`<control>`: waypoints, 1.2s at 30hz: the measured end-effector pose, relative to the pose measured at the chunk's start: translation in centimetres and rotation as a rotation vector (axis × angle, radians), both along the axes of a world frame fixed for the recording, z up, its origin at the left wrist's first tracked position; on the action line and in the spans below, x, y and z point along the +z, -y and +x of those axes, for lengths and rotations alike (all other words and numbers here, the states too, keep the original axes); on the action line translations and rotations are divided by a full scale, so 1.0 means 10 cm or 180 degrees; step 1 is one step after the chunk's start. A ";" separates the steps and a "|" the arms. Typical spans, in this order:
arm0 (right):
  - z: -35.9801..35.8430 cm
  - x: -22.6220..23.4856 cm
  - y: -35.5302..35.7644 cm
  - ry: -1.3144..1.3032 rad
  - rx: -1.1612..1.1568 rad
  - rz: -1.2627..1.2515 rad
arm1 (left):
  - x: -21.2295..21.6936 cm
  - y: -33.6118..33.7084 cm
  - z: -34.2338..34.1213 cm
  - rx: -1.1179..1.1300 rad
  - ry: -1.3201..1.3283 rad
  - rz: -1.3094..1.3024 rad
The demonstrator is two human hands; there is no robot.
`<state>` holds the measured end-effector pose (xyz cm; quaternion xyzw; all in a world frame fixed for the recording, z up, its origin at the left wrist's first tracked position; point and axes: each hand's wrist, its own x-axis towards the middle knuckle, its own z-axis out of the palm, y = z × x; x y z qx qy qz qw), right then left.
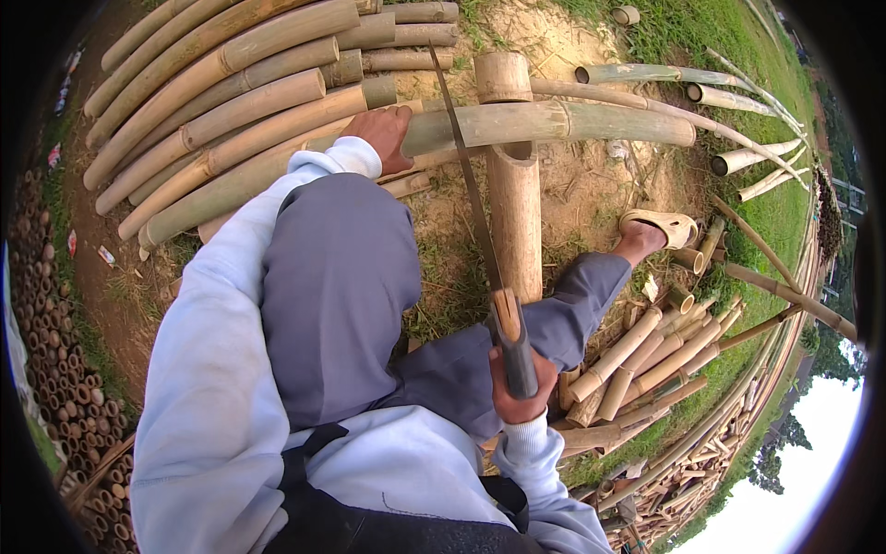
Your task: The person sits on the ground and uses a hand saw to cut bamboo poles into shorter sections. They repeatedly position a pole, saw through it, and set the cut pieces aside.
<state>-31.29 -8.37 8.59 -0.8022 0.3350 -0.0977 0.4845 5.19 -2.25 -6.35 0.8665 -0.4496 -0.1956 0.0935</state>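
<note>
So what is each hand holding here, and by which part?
The right hand grips the saw by its handle. The left hand presses on the bamboo pole beside the blade.

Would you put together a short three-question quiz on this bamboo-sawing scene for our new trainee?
1. True or false: the left hand rests on the bamboo pole being cut.
2. What does the right hand grip?
A. a hammer
B. the handle of a hand saw
C. a sandal
3. Fill in: the pole lies crosswise on an upright bamboo ____.

Key:
1. True. The left hand presses on the pole just left of the saw blade.
2. B. The blade runs from the handle up to the pole.
3. Post. It stands beneath the pole, right of the blade.
</note>
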 end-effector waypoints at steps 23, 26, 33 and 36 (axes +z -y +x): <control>1.03 -1.14 0.36 0.1093 -0.0075 -0.0340 | 0.03 0.12 0.09 -0.0062 -0.0139 -0.0121; 1.04 -1.13 0.32 0.0973 -0.0119 -0.0434 | 0.16 0.13 0.13 -0.0118 -0.0203 0.0200; 1.06 -1.11 0.31 0.1049 -0.0102 -0.0200 | 0.11 0.04 0.19 -0.0057 -0.0412 0.0041; 0.94 -1.23 0.42 0.1017 -0.0096 -0.0380 | 0.15 0.12 0.14 -0.0058 -0.0460 0.0085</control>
